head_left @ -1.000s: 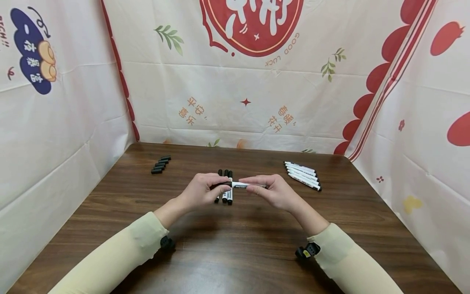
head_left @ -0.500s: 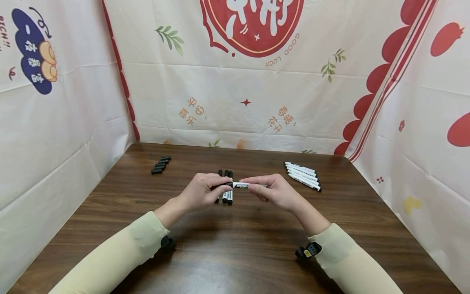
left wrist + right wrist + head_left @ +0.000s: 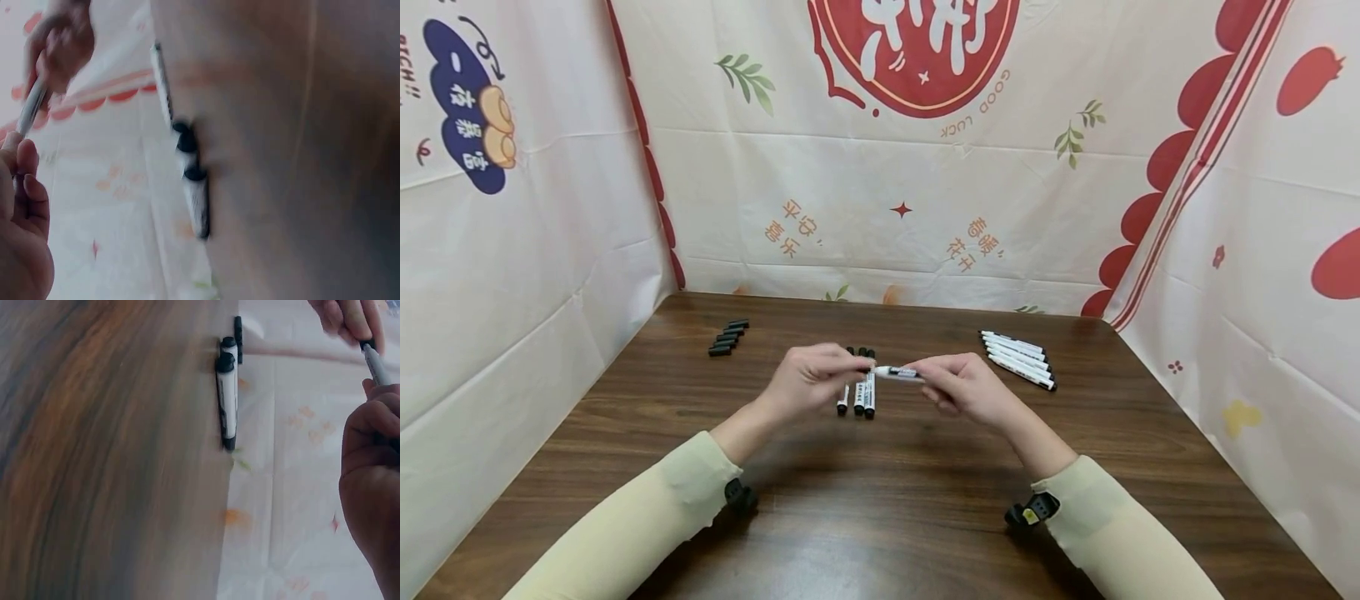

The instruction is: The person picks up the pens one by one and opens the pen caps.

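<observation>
1. Brown worktop (image 3: 880, 517): above it, toward twelve o'clock of its middle, a white marker (image 3: 901, 373) is held sideways by the right hand (image 3: 962, 383).
2. Its tip has just been bared; the black cap (image 3: 367, 344), just beside it, is pinched by the left hand (image 3: 808, 379). Uncapping is judged nearly completed.
3. Black-topped markers (image 3: 869, 398) are seen between the hands, loose caps (image 3: 727, 337) at ten o'clock, white pens (image 3: 1021, 369) at two.
</observation>
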The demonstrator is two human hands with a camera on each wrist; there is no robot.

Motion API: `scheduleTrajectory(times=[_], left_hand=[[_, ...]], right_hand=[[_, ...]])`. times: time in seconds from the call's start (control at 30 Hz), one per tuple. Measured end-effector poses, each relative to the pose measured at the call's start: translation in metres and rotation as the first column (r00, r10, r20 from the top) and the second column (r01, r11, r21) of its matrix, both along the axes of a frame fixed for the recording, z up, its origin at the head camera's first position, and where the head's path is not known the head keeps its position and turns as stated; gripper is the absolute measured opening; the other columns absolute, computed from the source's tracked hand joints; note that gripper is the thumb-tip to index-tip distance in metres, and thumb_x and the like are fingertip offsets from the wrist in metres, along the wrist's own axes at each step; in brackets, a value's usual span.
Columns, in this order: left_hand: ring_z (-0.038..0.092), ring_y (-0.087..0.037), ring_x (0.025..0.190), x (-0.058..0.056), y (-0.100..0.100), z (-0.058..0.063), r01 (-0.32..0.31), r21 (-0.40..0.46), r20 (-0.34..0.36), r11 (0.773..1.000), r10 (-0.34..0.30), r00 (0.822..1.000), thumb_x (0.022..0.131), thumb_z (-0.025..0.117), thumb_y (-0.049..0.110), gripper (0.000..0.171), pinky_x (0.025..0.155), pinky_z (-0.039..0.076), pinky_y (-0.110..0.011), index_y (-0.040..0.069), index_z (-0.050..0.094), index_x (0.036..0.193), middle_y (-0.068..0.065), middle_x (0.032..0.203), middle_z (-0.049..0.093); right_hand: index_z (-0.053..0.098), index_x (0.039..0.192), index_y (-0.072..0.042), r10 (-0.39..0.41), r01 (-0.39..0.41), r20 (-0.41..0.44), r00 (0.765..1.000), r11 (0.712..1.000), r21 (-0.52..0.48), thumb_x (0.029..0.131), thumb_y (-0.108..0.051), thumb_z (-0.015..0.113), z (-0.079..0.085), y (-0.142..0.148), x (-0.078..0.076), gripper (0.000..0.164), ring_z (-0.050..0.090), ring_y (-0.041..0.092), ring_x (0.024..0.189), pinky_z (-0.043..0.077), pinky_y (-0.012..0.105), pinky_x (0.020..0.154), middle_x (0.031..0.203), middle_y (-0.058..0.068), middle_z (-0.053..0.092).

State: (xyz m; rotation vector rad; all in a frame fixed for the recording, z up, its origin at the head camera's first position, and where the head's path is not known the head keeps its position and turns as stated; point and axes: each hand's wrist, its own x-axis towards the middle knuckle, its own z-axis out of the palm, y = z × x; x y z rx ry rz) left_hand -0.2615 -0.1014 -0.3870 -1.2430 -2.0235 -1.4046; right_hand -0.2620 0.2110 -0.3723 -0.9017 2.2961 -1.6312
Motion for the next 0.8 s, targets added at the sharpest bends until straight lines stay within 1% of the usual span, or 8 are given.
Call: scheduleTrajectory(times=[0.07,0.13,0.23,0.3,0.4,0.5,0.67,0.8], left_hand=[[0.070,-0.012,0.066,-0.001,-0.007,0.005,-0.039,0.016,0.048,0.999,0.038,0.998,0.097,0.079,-0.004,0.026,0.061,0.058,-0.025,0.001,0.083,0.122,-0.013,0.086,0.079],[0.072,-0.011,0.070,-0.002,-0.014,0.009,-0.059,0.012,0.131,0.998,0.057,0.990,0.099,0.078,-0.002,0.027,0.066,0.060,-0.026,0.003,0.082,0.125,-0.014,0.082,0.077],[0.074,-0.010,0.075,-0.002,-0.019,0.013,-0.074,-0.053,0.200,0.996,0.083,0.976,0.102,0.077,0.006,0.028,0.072,0.063,-0.028,0.006,0.081,0.130,-0.011,0.082,0.077],[0.074,-0.011,0.077,-0.002,-0.019,0.012,-0.073,-0.086,0.211,0.994,0.089,0.973,0.103,0.077,0.009,0.029,0.073,0.062,-0.028,0.005,0.080,0.132,-0.007,0.083,0.077],[0.073,-0.010,0.077,-0.002,-0.019,0.009,-0.078,-0.100,0.216,0.992,0.099,0.971,0.103,0.077,0.010,0.029,0.073,0.062,-0.028,0.004,0.080,0.132,-0.002,0.083,0.076],[0.074,-0.011,0.079,-0.002,-0.020,0.006,-0.079,-0.113,0.229,0.990,0.104,0.968,0.105,0.075,0.010,0.029,0.074,0.061,-0.026,0.007,0.080,0.134,-0.005,0.086,0.077],[0.078,-0.019,0.089,-0.002,-0.023,0.003,-0.052,-0.135,0.304,0.990,0.091,0.948,0.111,0.066,0.013,0.031,0.079,0.060,-0.026,0.010,0.076,0.141,-0.013,0.098,0.078],[0.079,-0.022,0.092,-0.002,-0.027,0.004,-0.053,-0.170,0.348,0.984,0.110,0.931,0.113,0.062,0.017,0.036,0.080,0.060,-0.028,0.011,0.070,0.148,-0.010,0.098,0.079]], right_hand=[[0.075,0.135,-0.002,-0.032,0.032,0.026,0.999,0.999,-0.018,0.117,-0.023,0.057,0.000,0.008,-0.002,0.034,0.044,0.008,0.056,0.038,0.026,0.052,0.075,0.000,0.061],[0.075,0.136,-0.002,-0.059,0.059,0.019,0.998,0.998,-0.024,0.115,-0.020,0.059,0.000,0.015,-0.003,0.032,0.045,0.008,0.059,0.041,0.027,0.055,0.077,0.005,0.064],[0.075,0.136,-0.003,-0.061,0.061,-0.007,0.998,0.998,-0.011,0.113,-0.019,0.063,0.000,0.019,-0.005,0.030,0.048,0.010,0.064,0.045,0.029,0.060,0.083,0.013,0.067],[0.076,0.136,-0.004,-0.055,0.055,-0.008,0.998,0.998,-0.010,0.113,-0.019,0.065,0.000,0.019,-0.005,0.030,0.049,0.010,0.065,0.045,0.028,0.061,0.085,0.015,0.067],[0.075,0.136,-0.004,-0.051,0.051,-0.006,0.999,0.999,-0.012,0.112,-0.018,0.065,-0.001,0.017,-0.004,0.030,0.049,0.010,0.066,0.044,0.029,0.062,0.086,0.013,0.068],[0.076,0.136,-0.005,-0.068,0.068,-0.009,0.998,0.998,0.006,0.111,-0.018,0.066,-0.001,0.017,-0.002,0.030,0.051,0.011,0.067,0.045,0.031,0.062,0.086,0.009,0.069],[0.077,0.136,-0.013,-0.072,0.073,-0.013,0.997,0.996,0.046,0.110,-0.022,0.068,-0.002,0.019,0.000,0.029,0.052,0.013,0.069,0.047,0.030,0.063,0.088,0.001,0.070],[0.074,0.139,-0.012,-0.058,0.058,-0.006,0.998,0.997,0.059,0.111,-0.021,0.067,-0.004,0.022,-0.001,0.030,0.053,0.013,0.070,0.048,0.028,0.063,0.092,0.001,0.071]])
